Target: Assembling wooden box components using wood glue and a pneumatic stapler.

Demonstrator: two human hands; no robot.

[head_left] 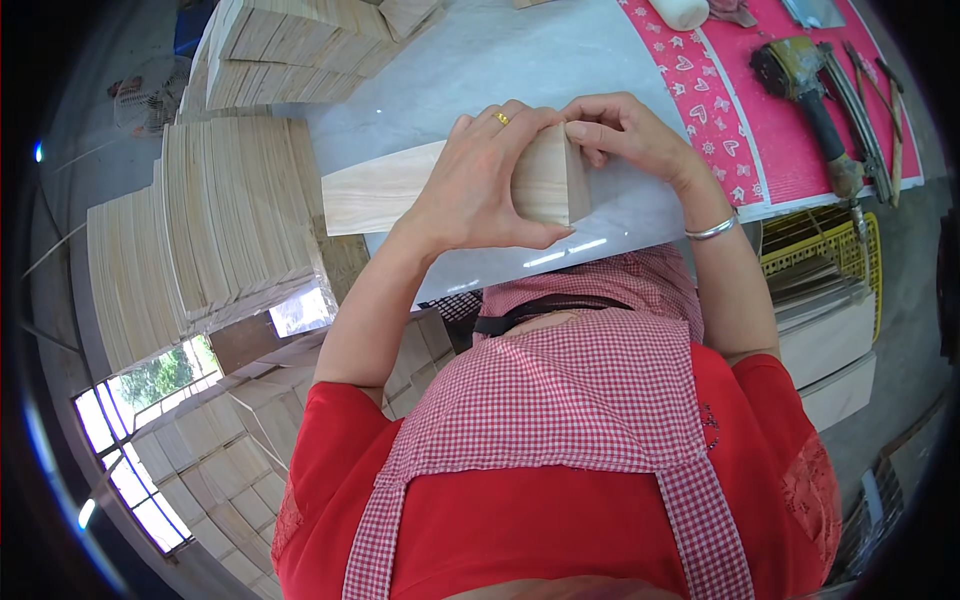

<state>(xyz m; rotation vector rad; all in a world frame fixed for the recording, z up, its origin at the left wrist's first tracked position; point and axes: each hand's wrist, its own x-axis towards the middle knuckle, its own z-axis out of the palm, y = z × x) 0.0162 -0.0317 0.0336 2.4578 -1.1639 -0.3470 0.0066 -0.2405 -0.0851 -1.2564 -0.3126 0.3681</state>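
A pale wooden block-shaped piece [543,185] with visible grain sits on the table's glossy covering; whether it is solid or hollow I cannot tell. My left hand [485,180] spans its top, thumb along the near edge and fingers over the far edge, gripping it. Left of that hand a pale wooden board [378,188] shows, and the hand hides where it meets the block. At the block's far right corner, my right hand [630,135] has its thumb and bent fingers pressed against the wood.
Stacks of thin wooden boards [235,205] stand on the left, with more wood [300,45] behind. A pneumatic nail gun [815,100] lies on the pink table cover [735,95] at right. Below it are a yellow crate [865,240] and stacked panels [825,340].
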